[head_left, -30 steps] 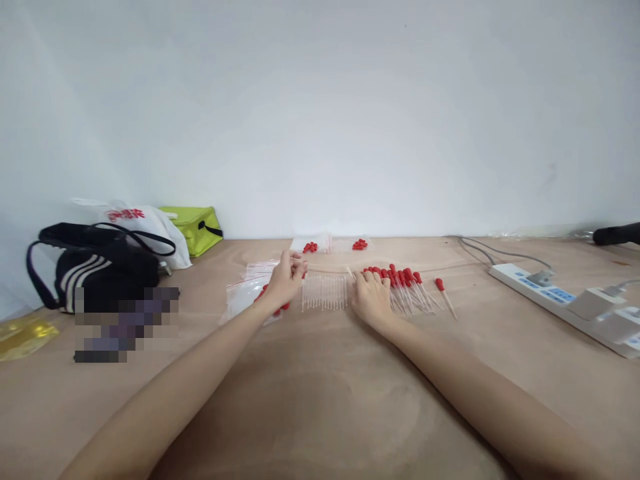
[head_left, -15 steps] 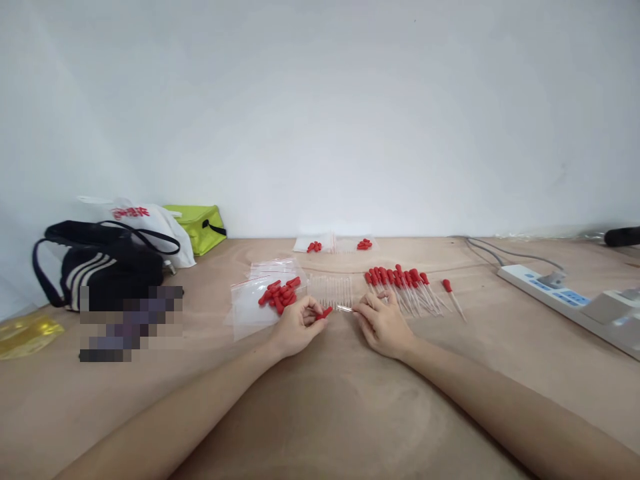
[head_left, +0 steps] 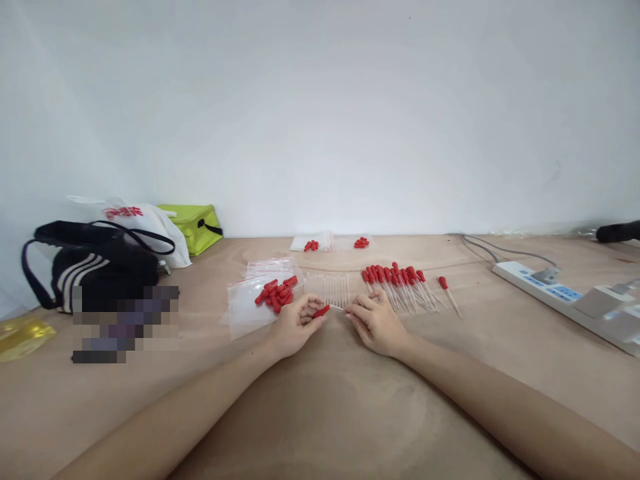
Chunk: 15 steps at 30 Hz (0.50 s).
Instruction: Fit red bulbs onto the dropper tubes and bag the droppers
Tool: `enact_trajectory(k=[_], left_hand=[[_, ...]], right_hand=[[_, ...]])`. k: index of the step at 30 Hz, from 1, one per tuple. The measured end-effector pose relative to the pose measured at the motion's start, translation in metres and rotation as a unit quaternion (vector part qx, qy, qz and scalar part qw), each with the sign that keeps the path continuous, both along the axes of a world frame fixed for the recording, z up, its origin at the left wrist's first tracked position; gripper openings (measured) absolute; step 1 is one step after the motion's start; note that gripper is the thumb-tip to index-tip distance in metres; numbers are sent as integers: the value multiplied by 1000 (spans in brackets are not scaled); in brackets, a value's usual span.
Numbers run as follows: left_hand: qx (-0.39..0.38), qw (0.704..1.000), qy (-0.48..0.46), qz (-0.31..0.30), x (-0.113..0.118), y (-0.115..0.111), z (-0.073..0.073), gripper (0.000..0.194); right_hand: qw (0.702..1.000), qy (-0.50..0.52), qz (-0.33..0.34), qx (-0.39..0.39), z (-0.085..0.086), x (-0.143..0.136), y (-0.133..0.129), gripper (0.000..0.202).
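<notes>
My left hand (head_left: 299, 327) pinches a red rubber dropper bulb (head_left: 321, 311), its mouth facing right. My right hand (head_left: 376, 324) is closed on a thin clear glass pipette tube (head_left: 337, 308), whose end meets the bulb's mouth; whether it has gone inside I cannot tell. Behind the hands lies a row of bare glass tubes (head_left: 330, 288). Loose red bulbs (head_left: 276, 293) are heaped on plastic zip bags (head_left: 240, 310) left of my left hand. Finished droppers with red bulbs (head_left: 395, 277) lie beyond my right hand, and one single dropper (head_left: 450, 295) lies apart.
At the back are two small bags with red bulbs (head_left: 311, 246). A white power strip (head_left: 560, 303) with plugs and cables lies on the right. A black bag (head_left: 100, 273), a white plastic bag (head_left: 167, 230) and a lime-green box bag (head_left: 193, 230) stand on the left.
The bulb and the tube have come together; before, a small gap lay between them. My right hand has shifted slightly left towards my left hand. The whole view has moved a little.
</notes>
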<state>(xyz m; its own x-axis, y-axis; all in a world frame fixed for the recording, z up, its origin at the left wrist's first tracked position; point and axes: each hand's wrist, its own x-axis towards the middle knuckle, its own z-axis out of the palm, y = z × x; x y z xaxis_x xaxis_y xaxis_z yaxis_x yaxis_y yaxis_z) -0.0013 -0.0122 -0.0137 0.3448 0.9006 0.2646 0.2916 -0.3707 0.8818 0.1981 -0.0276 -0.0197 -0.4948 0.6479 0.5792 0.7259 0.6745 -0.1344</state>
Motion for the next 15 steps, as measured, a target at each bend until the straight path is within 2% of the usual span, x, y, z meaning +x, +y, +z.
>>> enact_trajectory(k=[6,9,12,15], left_hand=[[69,995,69,-12,-2,0,2,17],[102,989,100,-45,-3,-1,5,17],[134,979,135,-78,-2,-3,8,15],[154,971,163,-77,-1,-5,10,14]], right_hand=[[998,1,38,-46,0,2,2,24],[996,-20,56,-58,2,5,4,23],[996,-52,65,-44,5,8,6,22],[995,-77,58,-15,6,8,7,22]])
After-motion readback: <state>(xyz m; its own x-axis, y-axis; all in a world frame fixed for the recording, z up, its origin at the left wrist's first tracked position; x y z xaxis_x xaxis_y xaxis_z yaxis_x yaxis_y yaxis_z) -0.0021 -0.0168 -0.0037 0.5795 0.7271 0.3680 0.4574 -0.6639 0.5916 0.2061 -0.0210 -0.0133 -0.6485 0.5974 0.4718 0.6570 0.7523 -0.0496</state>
